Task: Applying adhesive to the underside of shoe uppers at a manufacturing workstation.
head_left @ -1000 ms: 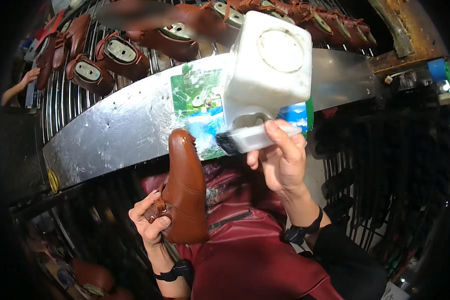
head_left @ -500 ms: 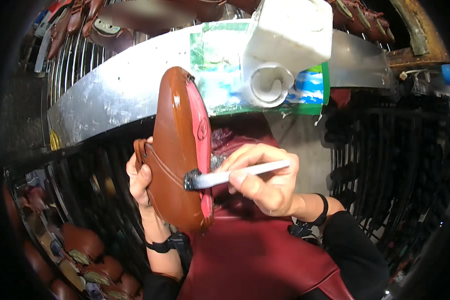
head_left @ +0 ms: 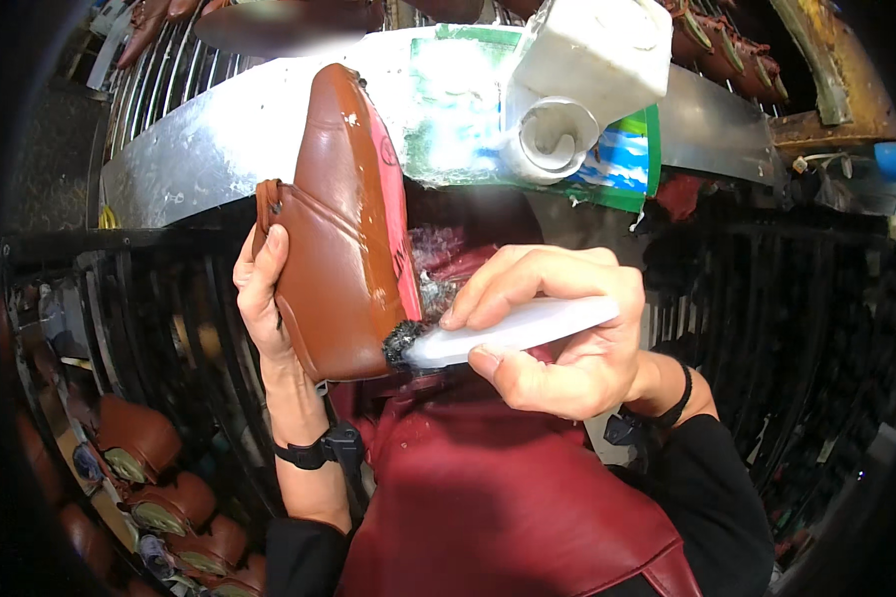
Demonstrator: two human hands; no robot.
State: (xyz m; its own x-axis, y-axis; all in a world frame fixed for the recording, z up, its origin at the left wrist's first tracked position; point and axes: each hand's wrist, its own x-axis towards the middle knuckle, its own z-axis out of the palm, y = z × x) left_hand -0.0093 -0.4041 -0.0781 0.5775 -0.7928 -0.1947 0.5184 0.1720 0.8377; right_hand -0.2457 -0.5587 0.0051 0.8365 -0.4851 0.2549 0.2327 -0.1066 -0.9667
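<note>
My left hand (head_left: pixel 266 298) grips a brown leather shoe (head_left: pixel 321 239) from its left side, near the laces. The toe points away from me, and the pink sole edge (head_left: pixel 396 234) faces right. Some of the left fingers are hidden behind the shoe. My right hand (head_left: pixel 562 333) is closed round the white handle of a brush (head_left: pixel 508 333). Dark bristles (head_left: pixel 402 343) touch the shoe at the heel end, where sole and upper meet. A wet gloss and whitish flecks show along the upper's lower edge.
Ahead stands a metal ledge (head_left: pixel 199 134) with a white plastic container (head_left: pixel 597 60) and its round opening (head_left: pixel 553 139) on a green-edged sheet (head_left: pixel 632 164). More brown shoes (head_left: pixel 134 438) sit on a rack at the lower left. A dark red apron (head_left: pixel 508 497) covers my lap.
The brush has moved from the shoe's side, near its middle, to the heel end. My left hand has shifted the shoe away from me and turned it, showing more of its side.
</note>
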